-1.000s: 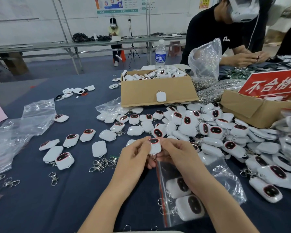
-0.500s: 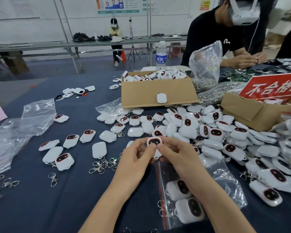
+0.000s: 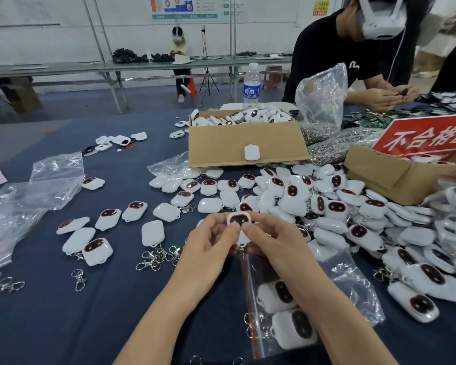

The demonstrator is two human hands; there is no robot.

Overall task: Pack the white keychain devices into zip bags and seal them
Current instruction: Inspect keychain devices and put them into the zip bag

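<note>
Both left grip (image 3: 208, 246) and right grip (image 3: 274, 243) pinch one keychain device (image 3: 238, 219) by the zip bag (image 3: 353, 275).

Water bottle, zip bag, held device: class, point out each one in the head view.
Water bottle (image 3: 251, 86), head view, blue label.
Zip bag (image 3: 353, 293), head view, clear plastic near its right edge.
Held device (image 3: 239, 219), head view, dark face.

Colours: keychain devices (image 3: 292, 192) white, black oval faces ringed red. Tablecloth (image 3: 116, 312) navy; zip bag (image 3: 353, 293) clear, red seal stripe. Cardboard box (image 3: 221, 146) brown; right sign (image 3: 419, 138) red, white characters.
</note>
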